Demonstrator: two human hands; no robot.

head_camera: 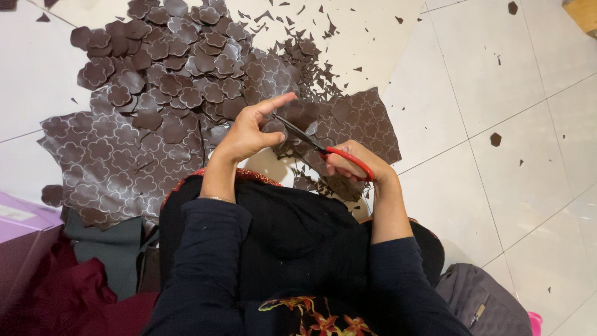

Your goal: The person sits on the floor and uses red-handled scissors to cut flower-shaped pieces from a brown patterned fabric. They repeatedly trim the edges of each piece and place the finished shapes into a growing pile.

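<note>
Right hand (pixel 349 163) is wrapped around the red handles of a pair of scissors (pixel 323 149), fingers through the loops, dark blades pointing up and away from it toward the left hand (pixel 249 132). Left hand is pinching a brown flower-shaped cutout (pixel 300 114) btw thumb and fingers, index finger stretched out straight over the top of it – the piece sits right at the fingertips, just above the scissor blades and touching them as far as I can tell. Just beyond the right hand's knuckles lies a brown sheet (pixel 367 121) w/ the same flower outlines marked in pale lines. Past the left hand, further out, a big pile of finished flower cutouts (pixel 174 68), and off to that hand's outer side another marked sheet (pixel 102 165) spread flat. Little brown offcuts (pixel 311 56) scattered beyond both hands on the white tiled floor (pixel 497 93). Near the right elbow – a grey bag (pixel 485 298); near the left elbow, a lilac box (pixel 22 218) and some dark red cloth (pixel 74 292).
</note>
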